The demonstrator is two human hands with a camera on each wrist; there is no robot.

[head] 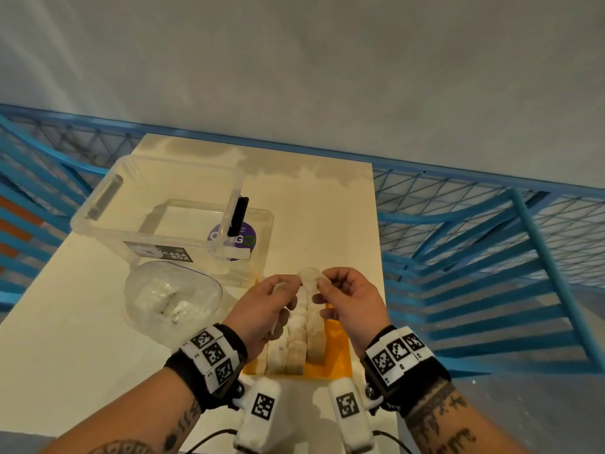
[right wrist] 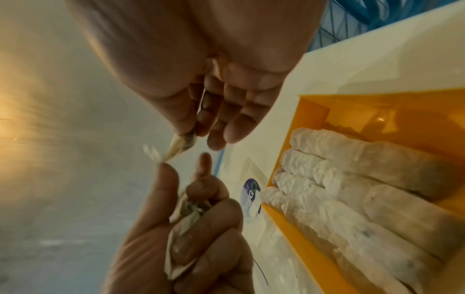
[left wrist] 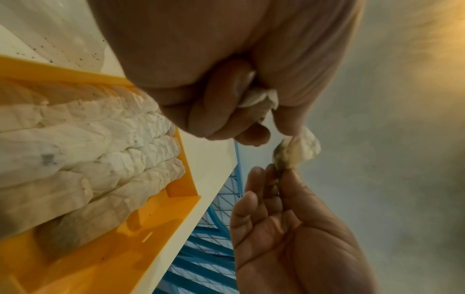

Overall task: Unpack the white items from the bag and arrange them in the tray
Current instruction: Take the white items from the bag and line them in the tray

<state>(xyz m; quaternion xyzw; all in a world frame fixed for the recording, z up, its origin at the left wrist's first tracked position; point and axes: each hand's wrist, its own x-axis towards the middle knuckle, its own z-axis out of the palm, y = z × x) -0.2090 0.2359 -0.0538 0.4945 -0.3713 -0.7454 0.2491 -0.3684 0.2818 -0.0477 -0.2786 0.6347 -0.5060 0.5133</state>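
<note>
At about nine o'clock from the hands in the head view lies the clear plastic bag (head: 172, 296), slumped on the cream table (head: 65, 322) with several white items still visible inside it. Just beyond it, towards eleven o'clock, stands a clear storage box (head: 98, 204) with a "CASA BOX" label on its near wall, and its clear lid (head: 258, 231) with a purple sticker lies against it on the right. In the middle, the left hand (head: 265, 309) is raised above the tray with its lower fingers curled round a crumpled white item (left wrist: 259, 97) tucked in the palm, while its thumb and forefinger pinch one end of a second white piece (head: 310, 278). At three o'clock of that piece, the right hand (head: 347, 296) pinches its other end between thumb and forefinger, the remaining fingers loosely spread and relaxed, so the piece is held between the two hands, above the far end of the tray. The left wrist view shows the piece as a small crumpled white wad (left wrist: 299, 151), darker at the end in the right hand's pinch. Directly below the hands, at six o'clock, the yellow tray (head: 339, 352) sits on the table with rows of white wrapped items (head: 299, 339) lying side by side along its length, touching one another; bare yellow floor shows at the tray's right side. Farther right, past the table edge at three o'clock, runs a blue metal railing (head: 491, 257) with mesh.
</note>
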